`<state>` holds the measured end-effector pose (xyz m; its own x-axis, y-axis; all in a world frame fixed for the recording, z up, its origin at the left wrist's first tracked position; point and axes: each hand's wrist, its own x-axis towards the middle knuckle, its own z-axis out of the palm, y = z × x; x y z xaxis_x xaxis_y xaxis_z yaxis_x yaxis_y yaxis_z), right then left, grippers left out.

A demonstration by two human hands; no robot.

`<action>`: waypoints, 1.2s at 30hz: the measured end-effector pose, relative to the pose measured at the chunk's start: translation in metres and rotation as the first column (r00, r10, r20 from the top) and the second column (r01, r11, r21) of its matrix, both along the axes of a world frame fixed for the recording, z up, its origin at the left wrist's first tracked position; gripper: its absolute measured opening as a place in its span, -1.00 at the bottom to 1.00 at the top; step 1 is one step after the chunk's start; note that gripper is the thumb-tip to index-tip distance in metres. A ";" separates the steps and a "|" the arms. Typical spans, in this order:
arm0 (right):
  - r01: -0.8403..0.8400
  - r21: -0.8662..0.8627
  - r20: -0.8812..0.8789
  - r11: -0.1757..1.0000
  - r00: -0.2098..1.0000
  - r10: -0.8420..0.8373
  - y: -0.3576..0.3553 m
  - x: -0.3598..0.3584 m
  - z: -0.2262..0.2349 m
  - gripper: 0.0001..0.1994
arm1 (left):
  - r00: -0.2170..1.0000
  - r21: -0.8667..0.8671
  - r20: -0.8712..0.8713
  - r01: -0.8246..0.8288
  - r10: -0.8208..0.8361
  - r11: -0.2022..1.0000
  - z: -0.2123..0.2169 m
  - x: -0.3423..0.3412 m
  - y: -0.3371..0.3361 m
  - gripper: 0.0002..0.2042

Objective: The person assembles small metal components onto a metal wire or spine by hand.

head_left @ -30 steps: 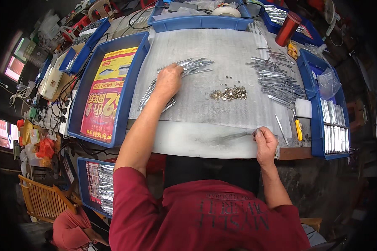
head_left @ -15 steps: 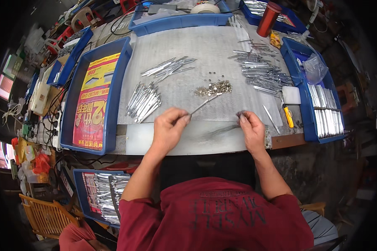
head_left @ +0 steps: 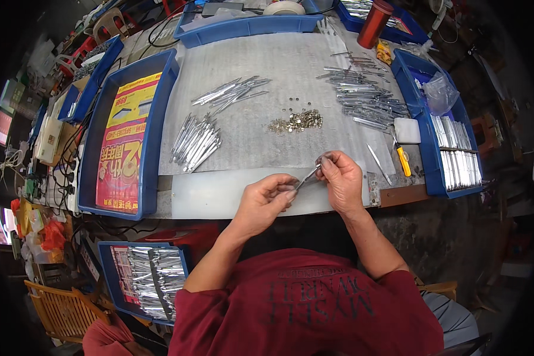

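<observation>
Between the left hand (head_left: 266,202) and the right hand (head_left: 344,184) is one thin silver metal rod (head_left: 307,178); left fingers (head_left: 283,198) pinch its nearer end, right fingers (head_left: 331,171), apart before, now close on its farther end, so both share it. Beyond, on the table (head_left: 416,158), lie small gold-coloured pieces (head_left: 305,120); at left, a brown wooden chair (head_left: 56,302).

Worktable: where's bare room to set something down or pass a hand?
Bare: pale sheet between far blue tray and upper-left rod pile; gap between lower-left rod pile and small metal pieces; white board left of the left hand. Crowded: right side, with right rod heap, white block, yellow-handled tool.
</observation>
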<state>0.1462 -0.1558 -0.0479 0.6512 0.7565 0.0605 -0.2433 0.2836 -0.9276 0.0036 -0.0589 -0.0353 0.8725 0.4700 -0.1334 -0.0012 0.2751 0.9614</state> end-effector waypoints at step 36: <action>0.206 -0.531 0.832 0.822 0.312 0.459 0.074 0.027 0.005 -0.85 | 0.973 -0.001 0.055 -0.222 0.222 0.975 -0.018 -0.007 -0.003 -0.85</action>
